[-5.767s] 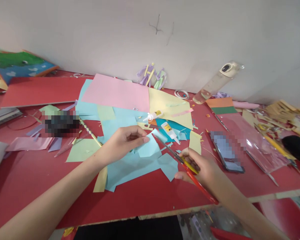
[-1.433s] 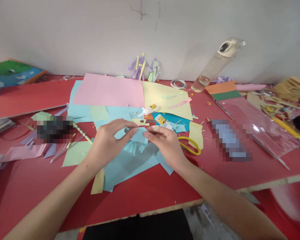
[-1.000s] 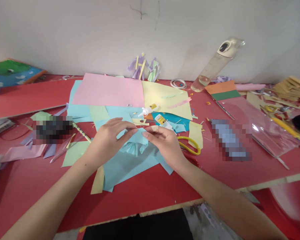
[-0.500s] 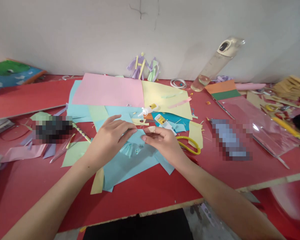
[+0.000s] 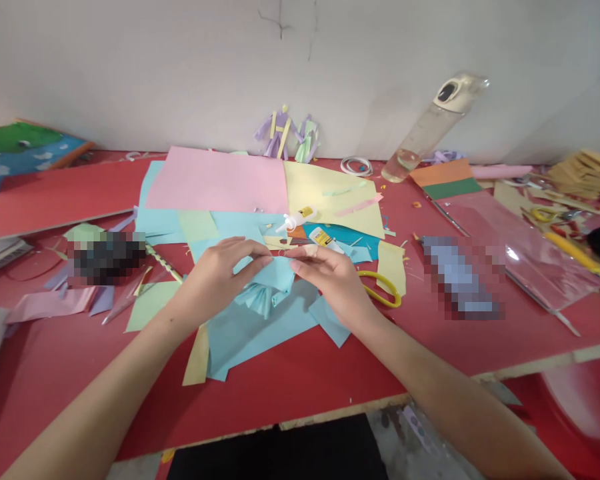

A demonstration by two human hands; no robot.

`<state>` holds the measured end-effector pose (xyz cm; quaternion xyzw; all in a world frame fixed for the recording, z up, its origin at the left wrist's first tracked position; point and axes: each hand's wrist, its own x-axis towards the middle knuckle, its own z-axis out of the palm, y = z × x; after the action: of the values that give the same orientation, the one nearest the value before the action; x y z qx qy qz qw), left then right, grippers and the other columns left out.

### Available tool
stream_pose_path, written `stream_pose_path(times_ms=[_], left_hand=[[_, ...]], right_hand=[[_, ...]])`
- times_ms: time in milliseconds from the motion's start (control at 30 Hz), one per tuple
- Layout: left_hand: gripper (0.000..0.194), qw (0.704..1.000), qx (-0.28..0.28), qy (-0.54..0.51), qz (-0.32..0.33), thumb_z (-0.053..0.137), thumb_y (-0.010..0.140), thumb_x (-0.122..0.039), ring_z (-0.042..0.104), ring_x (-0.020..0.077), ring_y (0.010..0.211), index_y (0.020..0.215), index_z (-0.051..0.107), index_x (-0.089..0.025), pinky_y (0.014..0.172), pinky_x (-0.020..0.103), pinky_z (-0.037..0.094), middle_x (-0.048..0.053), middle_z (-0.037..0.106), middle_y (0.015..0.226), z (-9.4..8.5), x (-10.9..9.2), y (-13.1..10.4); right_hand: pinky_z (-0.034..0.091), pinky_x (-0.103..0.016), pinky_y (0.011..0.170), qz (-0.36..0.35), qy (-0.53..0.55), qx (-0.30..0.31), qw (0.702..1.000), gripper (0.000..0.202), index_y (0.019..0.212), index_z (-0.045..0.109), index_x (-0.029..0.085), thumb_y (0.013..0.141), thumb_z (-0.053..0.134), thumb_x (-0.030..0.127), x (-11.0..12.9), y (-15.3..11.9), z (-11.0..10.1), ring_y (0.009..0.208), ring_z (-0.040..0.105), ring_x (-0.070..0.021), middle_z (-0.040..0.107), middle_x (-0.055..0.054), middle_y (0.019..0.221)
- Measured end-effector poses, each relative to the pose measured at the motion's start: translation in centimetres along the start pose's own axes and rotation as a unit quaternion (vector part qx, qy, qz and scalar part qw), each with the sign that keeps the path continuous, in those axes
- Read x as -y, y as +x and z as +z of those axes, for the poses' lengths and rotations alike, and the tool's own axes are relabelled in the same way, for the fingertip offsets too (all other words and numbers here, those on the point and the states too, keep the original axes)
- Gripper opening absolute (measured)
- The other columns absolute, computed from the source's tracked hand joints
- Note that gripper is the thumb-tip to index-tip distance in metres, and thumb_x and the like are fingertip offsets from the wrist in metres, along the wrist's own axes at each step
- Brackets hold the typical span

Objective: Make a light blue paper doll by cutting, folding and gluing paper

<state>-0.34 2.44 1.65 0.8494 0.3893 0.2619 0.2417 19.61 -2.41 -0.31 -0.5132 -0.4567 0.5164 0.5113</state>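
Between both hands is a small light-blue paper piece (image 5: 279, 275) with a pleated, fan-like part (image 5: 260, 299) hanging below it. My left hand (image 5: 225, 270) is closed, thumb and fingers pinching its upper left edge. On the other side, my right hand (image 5: 330, 275) pinches the upper right edge; a pale wrap shows on one finger. Under the hands lies a larger light-blue sheet (image 5: 260, 347). Just beyond them rest two small white glue bottles, one uncapped-looking with a nozzle (image 5: 300, 217), the other flat (image 5: 325, 239). Yellow-handled scissors (image 5: 384, 288) sit beside my right wrist.
Pink (image 5: 220, 180) and yellow (image 5: 330, 190) sheets lie behind. Two paper figures (image 5: 280, 133) lean on the wall near a clear water bottle (image 5: 420, 137). A blurred-out phone-like object (image 5: 460, 277) lies right, a dark blurred item (image 5: 107, 259) left. The red table's front edge (image 5: 340, 413) is close.
Both hands keep hold of the light-blue paper. My right fingers have shifted slightly along its upper edge, and the piece has tilted a little, showing more of its right side.
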Motion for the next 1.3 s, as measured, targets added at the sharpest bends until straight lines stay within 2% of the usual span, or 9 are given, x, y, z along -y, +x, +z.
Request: stream_pose_path(times_ms=[267,400,467,600,733,833,1033,1200,1300], left_hand=[[0.009,0.995,-0.070,-0.043,0.052,0.062,0.090,-0.029,0.063,0.0224,0.109,0.096,0.064,-0.022,0.097,0.038,0.049,0.007,0.069,0.110,0.6,0.0,0.0],[0.011,0.990,-0.058,-0.126,-0.035,0.063,0.089,-0.033,0.068,0.0187,0.090,0.091,0.063,-0.022,0.084,0.032,0.054,0.004,0.071,0.094,0.5,-0.3,-0.1],[0.014,0.980,-0.059,-0.174,-0.082,0.065,0.088,-0.035,0.068,0.0168,0.078,0.094,0.061,-0.023,0.072,0.028,0.055,0.002,0.071,0.085,0.5,-0.2,-0.1],[0.027,0.964,-0.074,-0.230,-0.113,0.062,0.089,-0.030,0.067,0.0148,0.069,0.115,0.058,-0.026,0.059,0.024,0.052,0.001,0.071,0.082,0.6,-0.1,0.0],[0.019,0.960,-0.071,-0.242,-0.124,0.063,0.087,-0.027,0.065,0.0122,0.064,0.105,0.070,-0.026,0.055,0.023,0.051,0.002,0.072,0.097,0.7,-0.3,-0.1],[0.031,0.955,-0.071,-0.260,-0.120,0.066,0.086,-0.029,0.059,0.0094,0.057,0.116,0.069,-0.032,0.047,0.022,0.047,0.002,0.070,0.105,0.7,-0.5,-0.3],[0.013,0.938,-0.059,-0.327,-0.096,0.065,0.088,-0.025,0.066,0.0184,0.092,0.090,0.077,-0.026,0.074,0.028,0.056,0.003,0.072,0.102,0.4,-0.2,-0.5],[0.013,0.923,-0.048,-0.368,-0.102,0.069,0.084,-0.027,0.064,0.0171,0.086,0.095,0.076,-0.028,0.067,0.027,0.054,0.004,0.068,0.103,0.1,-0.5,-0.5],[0.012,0.922,-0.050,-0.370,-0.105,0.069,0.085,-0.025,0.063,0.0163,0.087,0.093,0.078,-0.029,0.067,0.026,0.053,0.003,0.067,0.102,0.3,-0.8,-0.5]], right_hand=[[0.058,-0.031,0.080,-0.092,-0.047,-0.063,0.993,0.017,0.089,0.070,0.023,0.079,0.074,0.036,-0.2,-0.3,0.4,0.088,0.068,-0.0180,0.072,-0.003,0.094],[0.059,-0.034,0.081,-0.127,-0.121,-0.050,0.983,0.016,0.098,0.068,0.025,0.087,0.065,0.037,1.3,-0.7,-0.6,0.093,0.069,-0.0198,0.070,-0.004,0.106],[0.058,-0.035,0.082,-0.146,-0.264,-0.038,0.953,0.017,0.103,0.068,0.027,0.092,0.058,0.035,2.2,-1.7,-2.1,0.096,0.068,-0.0214,0.069,-0.005,0.110],[0.056,-0.042,0.083,-0.125,-0.566,-0.017,0.814,0.023,0.110,0.065,0.027,0.092,0.051,0.026,2.3,-5.4,-6.1,0.104,0.065,-0.0283,0.068,-0.008,0.112],[0.056,-0.046,0.087,-0.105,-0.637,0.000,0.763,0.026,0.110,0.062,0.025,0.090,0.047,0.021,0.4,-8.0,-8.6,0.112,0.063,-0.0308,0.064,-0.011,0.122],[0.055,-0.049,0.089,-0.111,-0.660,0.002,0.743,0.031,0.113,0.060,0.022,0.086,0.046,0.016,-0.5,-8.0,-9.1,0.110,0.062,-0.0320,0.064,-0.013,0.116],[0.053,-0.044,0.092,-0.082,-0.615,0.035,0.783,0.040,0.112,0.054,0.022,0.074,0.050,0.009,0.5,-6.5,-10.6,0.110,0.062,-0.0282,0.059,-0.012,0.115],[0.056,-0.045,0.088,-0.014,-0.472,-0.069,0.879,0.057,0.131,0.045,0.028,0.078,0.066,0.031,1.6,-6.7,-11.3,0.100,0.066,-0.0282,0.059,-0.009,0.107],[0.057,-0.042,0.087,-0.006,-0.357,-0.142,0.923,0.062,0.129,0.048,0.032,0.073,0.075,0.039,2.2,-7.1,-10.5,0.095,0.067,-0.0257,0.059,-0.007,0.106]])
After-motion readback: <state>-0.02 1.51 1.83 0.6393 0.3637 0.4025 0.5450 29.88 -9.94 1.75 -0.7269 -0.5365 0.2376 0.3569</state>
